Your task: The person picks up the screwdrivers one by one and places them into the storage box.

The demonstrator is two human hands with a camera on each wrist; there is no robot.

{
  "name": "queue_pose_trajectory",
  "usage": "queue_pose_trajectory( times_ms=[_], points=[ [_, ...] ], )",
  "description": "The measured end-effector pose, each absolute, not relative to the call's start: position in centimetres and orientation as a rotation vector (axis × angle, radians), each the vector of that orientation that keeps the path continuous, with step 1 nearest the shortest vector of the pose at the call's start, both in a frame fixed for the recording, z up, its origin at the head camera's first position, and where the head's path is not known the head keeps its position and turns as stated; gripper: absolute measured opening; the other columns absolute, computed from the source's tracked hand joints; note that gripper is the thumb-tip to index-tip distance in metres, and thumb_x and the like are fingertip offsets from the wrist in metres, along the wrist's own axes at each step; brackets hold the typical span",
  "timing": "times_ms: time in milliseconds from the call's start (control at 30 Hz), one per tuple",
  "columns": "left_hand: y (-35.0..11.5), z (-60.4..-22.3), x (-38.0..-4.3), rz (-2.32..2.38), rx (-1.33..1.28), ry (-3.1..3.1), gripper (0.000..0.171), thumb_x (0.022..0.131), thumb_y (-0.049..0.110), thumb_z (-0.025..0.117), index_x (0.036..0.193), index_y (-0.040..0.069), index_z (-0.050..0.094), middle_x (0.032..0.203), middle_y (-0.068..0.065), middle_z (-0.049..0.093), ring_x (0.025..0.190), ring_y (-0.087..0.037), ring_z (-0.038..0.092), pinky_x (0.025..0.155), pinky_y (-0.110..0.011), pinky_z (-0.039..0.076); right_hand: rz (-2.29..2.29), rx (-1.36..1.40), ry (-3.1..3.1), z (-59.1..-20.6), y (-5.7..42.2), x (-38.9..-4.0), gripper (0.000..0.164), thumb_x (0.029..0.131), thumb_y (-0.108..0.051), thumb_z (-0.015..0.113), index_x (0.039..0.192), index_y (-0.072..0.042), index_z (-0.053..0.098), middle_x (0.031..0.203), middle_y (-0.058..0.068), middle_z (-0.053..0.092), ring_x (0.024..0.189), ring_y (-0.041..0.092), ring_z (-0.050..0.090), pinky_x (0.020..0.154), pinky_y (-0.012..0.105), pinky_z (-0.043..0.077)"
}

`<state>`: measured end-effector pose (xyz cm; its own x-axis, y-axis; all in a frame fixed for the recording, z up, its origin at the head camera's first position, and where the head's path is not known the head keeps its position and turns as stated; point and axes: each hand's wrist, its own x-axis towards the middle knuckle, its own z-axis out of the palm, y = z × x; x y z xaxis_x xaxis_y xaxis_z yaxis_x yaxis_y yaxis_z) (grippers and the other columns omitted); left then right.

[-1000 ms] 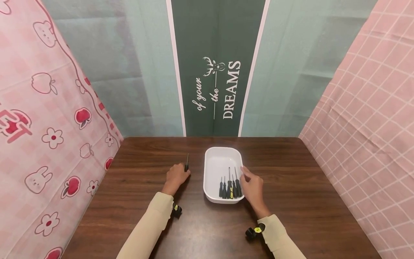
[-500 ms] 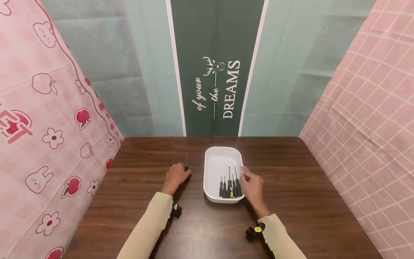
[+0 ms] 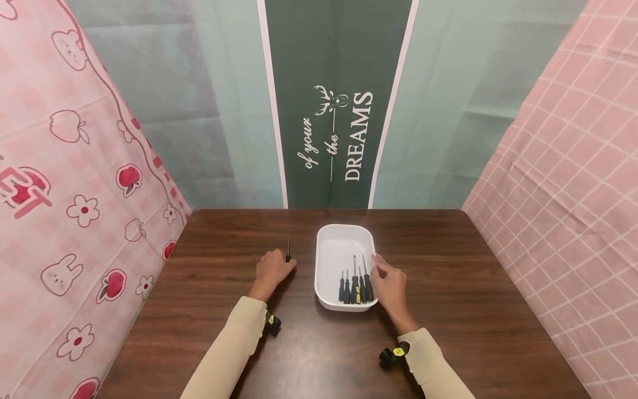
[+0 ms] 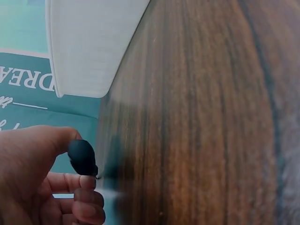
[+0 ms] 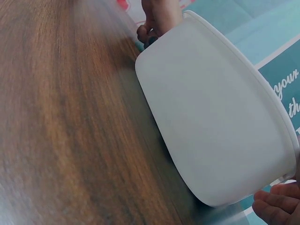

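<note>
My left hand is over the table left of a white plastic tub, its thumb and fingers gripping a screwdriver. The thin shaft points toward the table's far edge. In the left wrist view the rounded end of its black handle sticks out between thumb and fingers, close to the wood. My right hand holds the right rim of the tub, its fingers at the outer wall. Inside the tub, several black-handled screwdrivers lie side by side near the front right, one with a yellow mark.
The dark brown wood table reaches back to a green hanging cloth with white lettering. Pink patterned cloth hangs along the left side and pink checked cloth along the right.
The left hand has shifted very slightly, and a little less of its screwdriver's handle shows past the fingers. The right hand and the tub stay where they were.
</note>
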<state>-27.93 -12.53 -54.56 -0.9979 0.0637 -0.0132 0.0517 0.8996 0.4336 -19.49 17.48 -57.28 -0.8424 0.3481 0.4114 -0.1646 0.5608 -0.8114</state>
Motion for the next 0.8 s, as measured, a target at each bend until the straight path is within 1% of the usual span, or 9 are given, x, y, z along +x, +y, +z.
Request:
queue_pose_trajectory(
  times_ms=[200,433,533,633,800],
  points=[
    [-12.4,-54.3,-27.9,0.737,0.109,3.079,0.044,0.086,0.033,0.064,0.052,0.014,0.043,0.052,0.002,0.038,0.054,-0.020,0.042,0.048,-0.036,0.034,1.244,-0.136,-2.263,-56.8,17.5,-19.6,0.028,0.089,0.000,0.067,0.116,-0.001,0.073,0.119,0.016,0.070,0.117,0.031,0.064,0.094,0.049,0.051],
    [-12.3,-54.0,-27.8,0.729,0.101,3.097,0.045,0.085,0.037,0.065,0.052,0.014,0.045,0.053,0.001,0.043,0.055,-0.022,0.047,0.049,-0.038,0.038,1.243,-0.127,-2.257,-56.9,17.6,-19.5,0.029,0.088,0.002,0.067,0.115,-0.001,0.074,0.118,0.016,0.070,0.117,0.030,0.064,0.095,0.047,0.050],
    [-12.0,-53.5,-27.6,0.732,0.124,3.102,0.045,0.085,0.036,0.065,0.052,0.014,0.045,0.052,0.001,0.041,0.054,-0.020,0.044,0.048,-0.037,0.037,1.237,-0.131,-2.258,-56.9,17.7,-19.6,0.028,0.088,0.002,0.067,0.115,-0.001,0.074,0.118,0.016,0.070,0.117,0.032,0.064,0.095,0.048,0.050],
    [-11.7,-53.3,-27.5,0.742,0.152,3.106,0.045,0.085,0.035,0.065,0.052,0.014,0.043,0.051,0.003,0.036,0.052,-0.018,0.039,0.046,-0.034,0.032,1.235,-0.137,-2.262,-56.9,17.7,-19.6,0.028,0.088,0.001,0.066,0.116,-0.001,0.074,0.119,0.015,0.070,0.117,0.033,0.064,0.095,0.050,0.050],
    [-11.4,-52.8,-27.2,0.751,0.171,3.123,0.044,0.085,0.034,0.064,0.052,0.015,0.042,0.049,0.005,0.034,0.050,-0.015,0.037,0.045,-0.032,0.031,1.244,-0.146,-2.276,-56.9,17.6,-19.5,0.029,0.089,0.001,0.067,0.117,-0.001,0.073,0.120,0.016,0.070,0.118,0.031,0.063,0.096,0.050,0.050]
  ],
)
